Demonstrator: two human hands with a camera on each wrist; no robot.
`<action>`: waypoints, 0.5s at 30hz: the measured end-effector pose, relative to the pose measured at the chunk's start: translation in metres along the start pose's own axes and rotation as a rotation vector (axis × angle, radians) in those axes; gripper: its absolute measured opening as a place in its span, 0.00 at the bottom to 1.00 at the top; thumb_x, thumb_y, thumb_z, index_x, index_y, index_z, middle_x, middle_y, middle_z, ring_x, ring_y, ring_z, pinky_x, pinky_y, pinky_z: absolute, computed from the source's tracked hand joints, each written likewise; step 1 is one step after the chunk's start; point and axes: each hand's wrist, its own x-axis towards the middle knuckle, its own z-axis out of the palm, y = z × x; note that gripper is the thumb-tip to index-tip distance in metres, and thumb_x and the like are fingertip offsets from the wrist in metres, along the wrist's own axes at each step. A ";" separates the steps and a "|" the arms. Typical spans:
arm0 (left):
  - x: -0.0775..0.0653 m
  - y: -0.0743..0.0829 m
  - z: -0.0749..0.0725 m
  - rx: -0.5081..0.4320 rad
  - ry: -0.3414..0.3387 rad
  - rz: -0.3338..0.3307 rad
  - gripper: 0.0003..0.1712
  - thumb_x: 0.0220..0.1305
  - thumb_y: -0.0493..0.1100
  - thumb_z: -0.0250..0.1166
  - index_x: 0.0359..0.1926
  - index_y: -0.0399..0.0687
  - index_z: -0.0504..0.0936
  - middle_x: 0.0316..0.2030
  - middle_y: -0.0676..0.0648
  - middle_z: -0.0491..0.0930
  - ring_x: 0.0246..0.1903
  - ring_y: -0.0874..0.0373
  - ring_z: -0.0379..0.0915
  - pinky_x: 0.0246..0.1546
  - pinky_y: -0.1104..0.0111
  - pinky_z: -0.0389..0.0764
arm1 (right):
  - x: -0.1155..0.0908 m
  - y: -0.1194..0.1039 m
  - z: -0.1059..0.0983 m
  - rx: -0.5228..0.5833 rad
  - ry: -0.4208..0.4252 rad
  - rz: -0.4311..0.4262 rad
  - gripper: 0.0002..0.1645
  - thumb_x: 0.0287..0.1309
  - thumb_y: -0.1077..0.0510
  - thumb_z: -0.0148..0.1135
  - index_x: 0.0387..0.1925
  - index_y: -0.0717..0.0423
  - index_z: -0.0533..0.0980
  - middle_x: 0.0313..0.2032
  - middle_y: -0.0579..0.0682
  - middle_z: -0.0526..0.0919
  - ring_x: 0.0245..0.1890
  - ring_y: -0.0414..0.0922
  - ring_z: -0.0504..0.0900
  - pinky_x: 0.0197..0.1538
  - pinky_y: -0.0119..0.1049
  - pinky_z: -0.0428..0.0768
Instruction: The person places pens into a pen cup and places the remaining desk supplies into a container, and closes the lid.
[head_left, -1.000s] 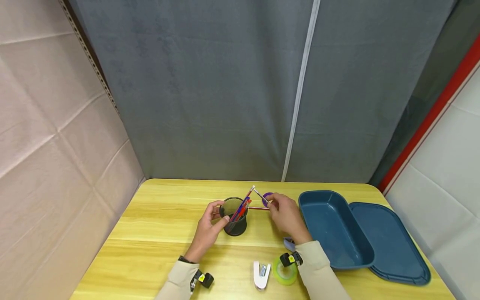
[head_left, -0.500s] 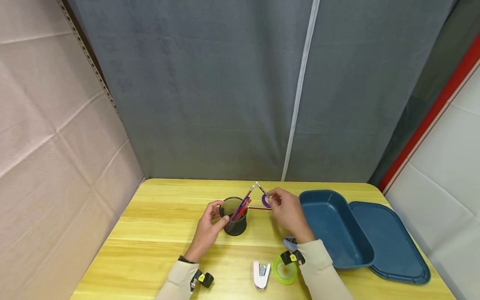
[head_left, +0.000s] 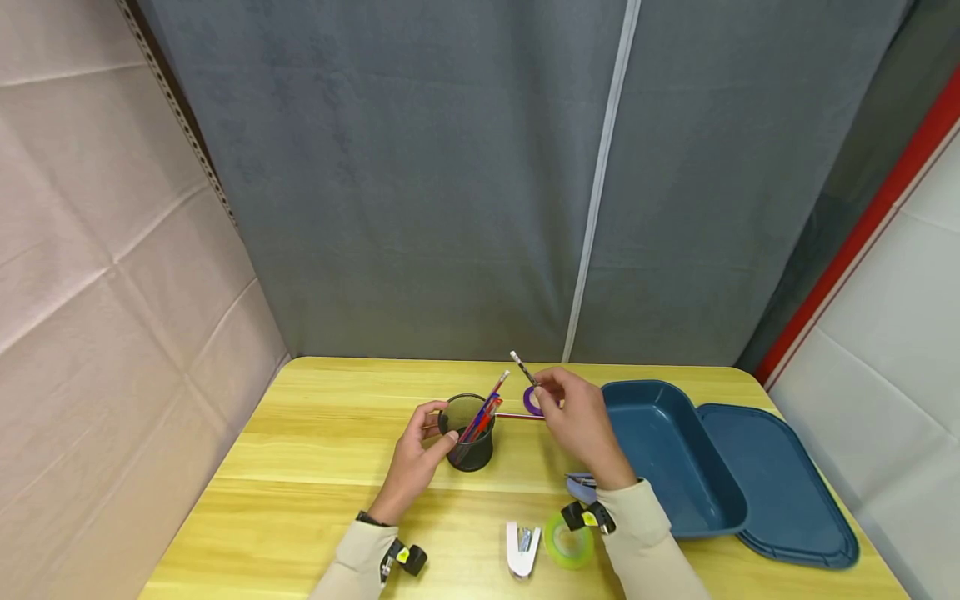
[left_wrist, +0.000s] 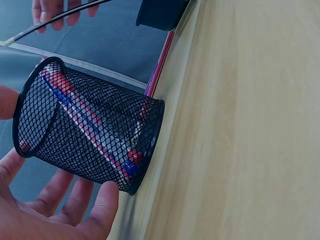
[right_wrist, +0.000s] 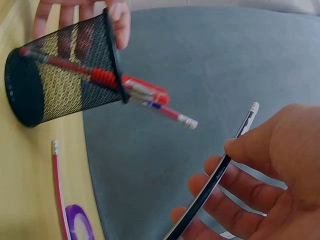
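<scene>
A black mesh pen cup [head_left: 471,457] stands near the middle of the table. My left hand [head_left: 412,458] holds it around the side, with the thumb near the rim. Inside lean a red pencil with a white eraser [right_wrist: 172,114], a red pen [right_wrist: 145,90] and a blue pen [head_left: 483,410]. To the right of the cup, my right hand [head_left: 581,421] pinches a black pencil [right_wrist: 205,187] between thumb and fingers, its eraser end pointing up. On the table between the hands lies another red pencil [head_left: 517,416], next to a purple tape roll [head_left: 529,402].
A blue plastic box [head_left: 678,467] stands at the right, with its lid [head_left: 780,483] beside it. Nearer the front are a green tape roll [head_left: 553,542], a small white stapler-like item [head_left: 522,554] and a lavender one [head_left: 581,490] partly beneath the right forearm.
My right hand has lifted slightly and drawn a little to the right with the black pencil, away from the cup. My left hand and the cup have stayed put.
</scene>
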 end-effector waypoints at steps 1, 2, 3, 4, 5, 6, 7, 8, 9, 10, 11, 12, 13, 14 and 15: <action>0.000 0.000 0.000 0.001 -0.001 -0.001 0.30 0.68 0.44 0.71 0.69 0.54 0.75 0.56 0.37 0.80 0.58 0.45 0.79 0.62 0.49 0.76 | 0.000 -0.002 -0.001 0.001 0.009 -0.010 0.08 0.68 0.60 0.69 0.47 0.54 0.86 0.37 0.48 0.90 0.38 0.45 0.87 0.47 0.46 0.85; 0.000 0.000 0.000 0.001 -0.002 -0.001 0.30 0.68 0.44 0.71 0.69 0.54 0.75 0.56 0.37 0.80 0.58 0.45 0.79 0.62 0.49 0.76 | 0.000 -0.004 -0.002 0.002 0.018 -0.021 0.07 0.68 0.60 0.70 0.46 0.54 0.86 0.37 0.48 0.90 0.38 0.45 0.86 0.46 0.45 0.84; 0.000 0.000 0.000 0.001 -0.002 -0.002 0.30 0.68 0.44 0.71 0.69 0.54 0.75 0.56 0.37 0.80 0.58 0.45 0.79 0.62 0.49 0.76 | 0.000 -0.006 -0.004 0.002 0.025 -0.031 0.07 0.67 0.61 0.70 0.46 0.54 0.86 0.37 0.48 0.90 0.38 0.45 0.86 0.45 0.44 0.83; 0.000 0.000 0.000 0.002 -0.003 -0.003 0.30 0.68 0.44 0.71 0.69 0.54 0.75 0.56 0.37 0.80 0.58 0.45 0.79 0.62 0.49 0.77 | -0.001 -0.008 -0.005 0.002 0.030 -0.040 0.07 0.67 0.61 0.70 0.46 0.54 0.86 0.36 0.48 0.89 0.38 0.45 0.85 0.44 0.43 0.82; 0.000 0.000 0.000 0.002 -0.003 -0.003 0.30 0.68 0.44 0.71 0.69 0.54 0.75 0.56 0.37 0.80 0.58 0.45 0.79 0.61 0.50 0.77 | -0.001 -0.010 -0.006 0.001 0.034 -0.048 0.07 0.67 0.61 0.70 0.45 0.53 0.85 0.36 0.48 0.89 0.38 0.45 0.85 0.44 0.42 0.82; 0.000 0.000 0.000 0.002 -0.002 -0.003 0.30 0.68 0.44 0.71 0.69 0.54 0.75 0.56 0.37 0.80 0.58 0.45 0.79 0.61 0.50 0.77 | -0.001 -0.012 -0.007 0.001 0.036 -0.054 0.07 0.67 0.60 0.70 0.45 0.53 0.85 0.36 0.48 0.89 0.38 0.45 0.85 0.43 0.41 0.81; 0.000 0.000 0.000 0.001 -0.002 -0.002 0.30 0.68 0.44 0.71 0.69 0.54 0.75 0.56 0.37 0.80 0.58 0.45 0.79 0.61 0.50 0.77 | -0.002 -0.014 -0.007 0.001 0.037 -0.057 0.07 0.67 0.60 0.70 0.46 0.53 0.85 0.37 0.47 0.89 0.38 0.45 0.85 0.43 0.41 0.81; 0.000 0.000 0.000 0.000 -0.002 -0.002 0.30 0.68 0.44 0.71 0.69 0.54 0.75 0.56 0.37 0.79 0.58 0.45 0.79 0.60 0.51 0.77 | -0.002 -0.016 -0.008 0.002 0.037 -0.058 0.07 0.67 0.60 0.70 0.46 0.53 0.85 0.37 0.47 0.89 0.39 0.45 0.85 0.42 0.41 0.81; 0.000 0.000 0.000 0.000 -0.003 -0.002 0.30 0.68 0.44 0.71 0.69 0.54 0.75 0.56 0.37 0.79 0.58 0.45 0.79 0.60 0.51 0.77 | -0.003 -0.018 -0.009 0.004 0.034 -0.056 0.07 0.68 0.60 0.70 0.46 0.53 0.85 0.37 0.48 0.89 0.40 0.46 0.85 0.43 0.41 0.82; 0.000 0.000 0.000 -0.001 -0.003 -0.003 0.30 0.68 0.44 0.71 0.69 0.54 0.75 0.56 0.37 0.79 0.58 0.45 0.78 0.60 0.51 0.78 | -0.003 -0.019 -0.009 0.010 0.034 -0.055 0.07 0.68 0.60 0.70 0.46 0.53 0.85 0.38 0.48 0.89 0.40 0.46 0.85 0.43 0.43 0.83; 0.000 -0.001 0.000 -0.002 -0.003 -0.003 0.30 0.68 0.44 0.71 0.69 0.54 0.75 0.56 0.37 0.79 0.58 0.45 0.78 0.60 0.51 0.78 | -0.003 -0.021 -0.010 0.017 0.032 -0.050 0.07 0.68 0.60 0.70 0.46 0.52 0.84 0.38 0.48 0.89 0.41 0.47 0.86 0.43 0.45 0.84; 0.000 -0.001 0.000 -0.002 -0.003 -0.002 0.30 0.68 0.44 0.71 0.69 0.54 0.75 0.56 0.37 0.79 0.58 0.45 0.79 0.60 0.51 0.77 | -0.004 -0.022 -0.010 0.023 0.030 -0.045 0.07 0.68 0.60 0.70 0.47 0.53 0.84 0.39 0.49 0.89 0.41 0.47 0.86 0.44 0.47 0.85; 0.000 -0.001 0.000 -0.003 -0.003 -0.003 0.30 0.68 0.44 0.71 0.69 0.54 0.75 0.56 0.37 0.79 0.58 0.45 0.79 0.60 0.51 0.78 | -0.004 -0.024 -0.011 0.031 0.030 -0.039 0.08 0.69 0.60 0.69 0.47 0.53 0.84 0.39 0.49 0.89 0.42 0.48 0.86 0.45 0.49 0.86; 0.000 -0.001 0.000 -0.002 -0.003 -0.004 0.30 0.68 0.44 0.71 0.69 0.54 0.75 0.56 0.37 0.79 0.58 0.44 0.79 0.60 0.51 0.78 | -0.005 -0.026 -0.012 0.037 0.029 -0.033 0.08 0.69 0.60 0.69 0.48 0.53 0.83 0.40 0.49 0.89 0.43 0.48 0.86 0.46 0.51 0.86; 0.000 -0.001 0.000 -0.002 -0.002 -0.005 0.30 0.68 0.44 0.71 0.69 0.54 0.75 0.56 0.37 0.79 0.58 0.44 0.79 0.60 0.51 0.78 | -0.005 -0.027 -0.012 0.044 0.029 -0.028 0.08 0.69 0.60 0.69 0.48 0.53 0.83 0.40 0.49 0.89 0.43 0.48 0.86 0.46 0.52 0.87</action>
